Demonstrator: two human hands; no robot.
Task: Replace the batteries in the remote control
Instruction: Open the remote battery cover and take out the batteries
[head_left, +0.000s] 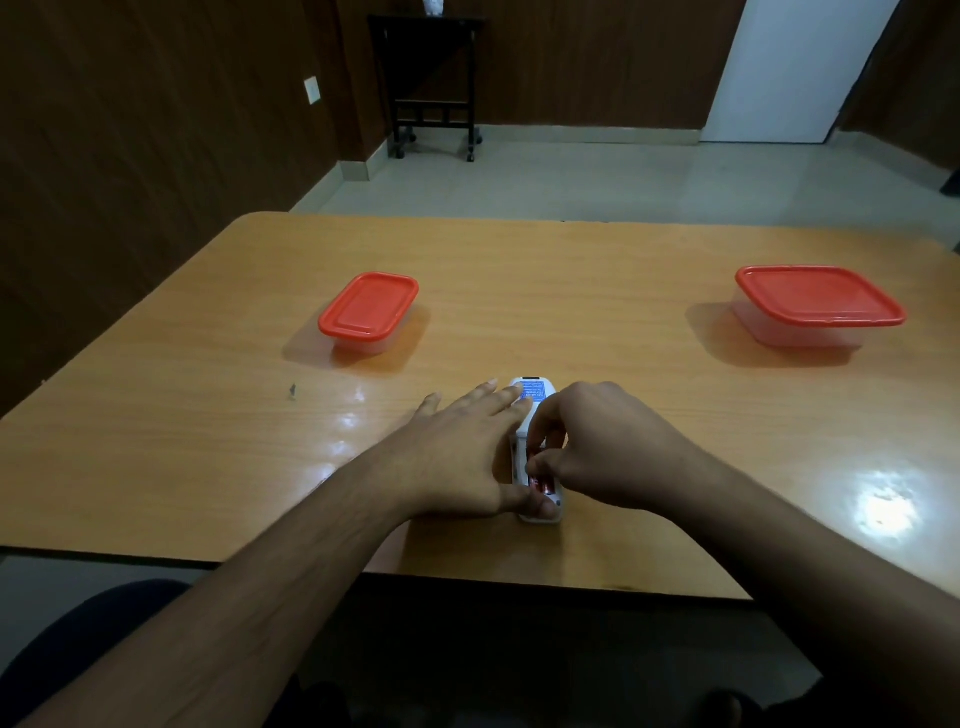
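A white remote control (535, 395) lies face down near the table's front middle, a blue label on its far end. Its battery compartment is open and red batteries (540, 486) show inside. My left hand (467, 452) lies flat beside the remote with straight fingers touching its left side, and the thumb presses the near end. My right hand (597, 447) hovers over the compartment with fingers curled, pinching at a battery. The compartment cover is not visible.
Two clear plastic boxes with red lids stand on the wooden table (519, 291): a smaller box (369, 312) at the left and a larger box (818, 304) at the right. A black trolley (434, 83) stands by the far wall.
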